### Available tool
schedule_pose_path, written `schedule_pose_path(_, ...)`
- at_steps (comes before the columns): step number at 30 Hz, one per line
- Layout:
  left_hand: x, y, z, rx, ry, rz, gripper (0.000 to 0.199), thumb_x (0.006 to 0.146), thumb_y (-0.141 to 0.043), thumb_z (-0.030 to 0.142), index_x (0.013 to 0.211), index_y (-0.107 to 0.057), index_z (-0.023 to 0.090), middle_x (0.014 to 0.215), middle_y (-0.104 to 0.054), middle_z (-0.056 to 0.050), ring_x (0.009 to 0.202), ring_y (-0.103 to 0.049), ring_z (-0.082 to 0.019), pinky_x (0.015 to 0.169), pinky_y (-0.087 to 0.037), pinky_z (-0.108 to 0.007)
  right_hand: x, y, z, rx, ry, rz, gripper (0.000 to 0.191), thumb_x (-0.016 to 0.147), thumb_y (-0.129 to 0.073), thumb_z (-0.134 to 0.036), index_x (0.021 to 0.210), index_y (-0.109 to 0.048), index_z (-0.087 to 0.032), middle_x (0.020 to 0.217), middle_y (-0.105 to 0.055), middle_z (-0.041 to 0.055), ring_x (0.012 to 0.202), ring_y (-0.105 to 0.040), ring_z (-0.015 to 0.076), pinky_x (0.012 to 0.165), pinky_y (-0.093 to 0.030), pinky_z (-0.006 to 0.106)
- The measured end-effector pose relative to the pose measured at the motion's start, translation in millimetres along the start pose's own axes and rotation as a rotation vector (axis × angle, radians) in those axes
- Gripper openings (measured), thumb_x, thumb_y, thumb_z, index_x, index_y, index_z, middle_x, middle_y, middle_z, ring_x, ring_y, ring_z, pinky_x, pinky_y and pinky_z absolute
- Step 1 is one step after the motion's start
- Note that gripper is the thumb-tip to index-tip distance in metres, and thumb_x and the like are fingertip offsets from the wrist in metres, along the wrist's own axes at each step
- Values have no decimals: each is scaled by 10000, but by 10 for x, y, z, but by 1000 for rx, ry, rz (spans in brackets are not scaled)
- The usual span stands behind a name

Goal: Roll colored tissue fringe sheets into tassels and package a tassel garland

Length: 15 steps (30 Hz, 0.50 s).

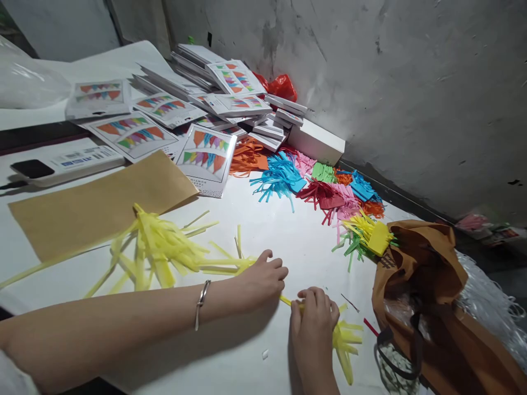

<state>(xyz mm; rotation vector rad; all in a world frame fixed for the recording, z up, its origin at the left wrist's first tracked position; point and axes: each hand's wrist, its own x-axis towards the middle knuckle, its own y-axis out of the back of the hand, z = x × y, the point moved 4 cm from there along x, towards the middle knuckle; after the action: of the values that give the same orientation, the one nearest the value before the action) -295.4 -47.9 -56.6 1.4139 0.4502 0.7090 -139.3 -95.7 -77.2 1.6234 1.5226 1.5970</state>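
Observation:
Yellow paper strips (164,247) lie loosely bunched on the white table, some trailing toward the hands. My left hand (261,280), with a silver bangle (201,302) on its forearm, has curled fingers closed on the yellow strips at mid-table. A thin yellow piece spans the short gap to my right hand (315,323). The fingers of my right hand are bent round that piece, and a yellow fringe (346,337) spreads out beyond them to the right.
Brown paper (102,203) and printed bunting packages (209,156) lie at the back left. Coloured tassel bundles (280,175) line the wall side. A brown bag (415,274) stands at the right. A white scrap (265,354) lies near the front.

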Motion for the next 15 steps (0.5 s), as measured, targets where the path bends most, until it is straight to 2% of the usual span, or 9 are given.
schedule_pose_path(3,-49,-46,89,59,-163,98,238,886,-670,112,669,-648,207,789,-624,-30,855,-515,-232,998,-256,-495,1,25,-63,32,127,-43,209,933,-455,-78,938,-569,-254,922,-614,13,885,-569,205,1006,-282,462)
schedule_pose_path(5,-51,-83,135,85,-199,147,247,880,-692,130,648,-647,203,763,-615,-32,846,-512,-237,1031,-231,-513,5,48,-124,37,184,-60,235,922,-435,-57,905,-567,-251,879,-616,1,877,-565,197,1053,-267,473)
schedule_pose_path(8,16,-98,142,50,-164,138,234,850,-723,120,641,-653,197,758,-630,-33,843,-526,-229,1006,-271,-465,37,52,-185,13,219,-60,190,913,-450,-82,887,-563,-233,853,-616,13,865,-555,210,1064,-267,497)
schedule_pose_path(10,71,-58,110,14,-113,122,247,810,-749,116,601,-638,185,738,-640,-35,815,-538,-221,914,-322,-426,73,31,-195,-10,235,-44,172,927,-461,-103,867,-563,-228,824,-614,11,829,-549,208,1037,-286,490)
schedule_pose_path(13,70,63,39,-48,-18,102,212,761,-770,131,591,-653,180,724,-662,-30,756,-558,-204,764,-340,-376,129,58,-193,-28,286,7,235,965,-429,-99,815,-558,-225,764,-614,-4,772,-546,189,989,-313,454)
schedule_pose_path(15,-26,182,1,-93,25,96,162,809,-740,164,657,-694,196,750,-685,-16,743,-580,-186,726,-338,-347,160,185,-188,-24,319,57,259,993,-402,-102,844,-579,-220,765,-637,-5,779,-565,183,984,-316,447)
